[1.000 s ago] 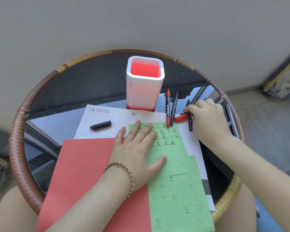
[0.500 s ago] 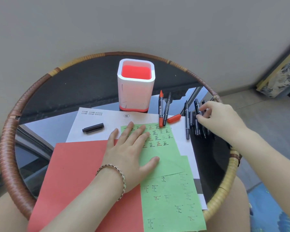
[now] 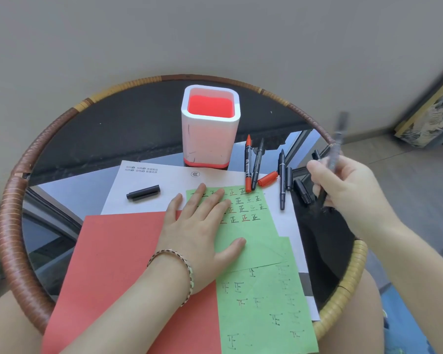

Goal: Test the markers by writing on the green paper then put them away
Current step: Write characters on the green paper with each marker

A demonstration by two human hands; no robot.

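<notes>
Right hand (image 3: 348,185) grips blurred, apparently black marker (image 3: 336,146); left hand (image 3: 202,231) flat on green paper (image 3: 261,290).

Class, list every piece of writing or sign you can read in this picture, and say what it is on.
"正": written many times in black and red on the upper green paper.
Faint, partly drawn characters on the lower green paper: too incomplete to read.
A round logo on the white sheet: a sign, letters unclear.
Small print at that sheet's top left: upside down and too small to read.
Print on the markers: too small to read.
</notes>
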